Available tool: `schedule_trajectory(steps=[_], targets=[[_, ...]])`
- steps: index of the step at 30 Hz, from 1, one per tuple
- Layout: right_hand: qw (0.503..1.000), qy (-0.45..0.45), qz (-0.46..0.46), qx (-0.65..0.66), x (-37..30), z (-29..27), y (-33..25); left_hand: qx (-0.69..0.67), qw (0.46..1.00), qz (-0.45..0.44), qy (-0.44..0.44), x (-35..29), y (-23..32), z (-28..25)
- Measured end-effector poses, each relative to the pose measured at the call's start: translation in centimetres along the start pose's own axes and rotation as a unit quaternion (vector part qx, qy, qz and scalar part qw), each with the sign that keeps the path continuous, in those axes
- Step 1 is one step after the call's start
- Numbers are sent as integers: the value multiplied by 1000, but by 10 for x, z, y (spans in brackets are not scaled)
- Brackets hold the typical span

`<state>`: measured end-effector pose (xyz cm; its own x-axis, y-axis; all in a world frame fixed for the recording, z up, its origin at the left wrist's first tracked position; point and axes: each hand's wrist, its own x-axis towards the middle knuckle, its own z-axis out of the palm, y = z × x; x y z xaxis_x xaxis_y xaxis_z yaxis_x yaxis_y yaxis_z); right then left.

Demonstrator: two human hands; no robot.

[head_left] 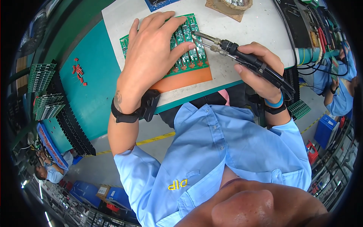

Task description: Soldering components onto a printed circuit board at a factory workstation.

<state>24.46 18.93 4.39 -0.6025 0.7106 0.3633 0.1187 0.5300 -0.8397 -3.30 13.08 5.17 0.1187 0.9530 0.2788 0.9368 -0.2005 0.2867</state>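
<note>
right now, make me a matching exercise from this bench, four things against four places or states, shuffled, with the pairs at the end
Things
1. left hand
2. right hand
3. small red parts
4. orange board

Places or states
A. gripping a black two-tipped tool
B. showing along the near edge of the green circuit boards
C. spread over the green circuit boards
D. scattered on the teal surface

Right pairs: 1-C, 2-A, 3-D, 4-B
</note>
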Motion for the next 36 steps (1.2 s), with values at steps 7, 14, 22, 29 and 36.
schedule_trajectory(steps=[7, 14, 22, 29, 36], targets=[[1000, -6, 1, 7, 2, -1, 0, -14, 1000, 9, 8, 1, 0, 0], [1000, -8, -2, 0, 3, -1, -2, -16, 1000, 9, 11, 2, 1, -1], [1000, -11, -7, 4, -3, -7, -6, -12, 1000, -1, 9, 1, 1, -2], [1000, -21, -13, 20, -2, -3, -8, -1, 1000, 7, 6, 1, -2, -8], [999, -30, 26, 11, 2, 5, -4, 6, 1000, -7, -21, -4, -7, -12]])
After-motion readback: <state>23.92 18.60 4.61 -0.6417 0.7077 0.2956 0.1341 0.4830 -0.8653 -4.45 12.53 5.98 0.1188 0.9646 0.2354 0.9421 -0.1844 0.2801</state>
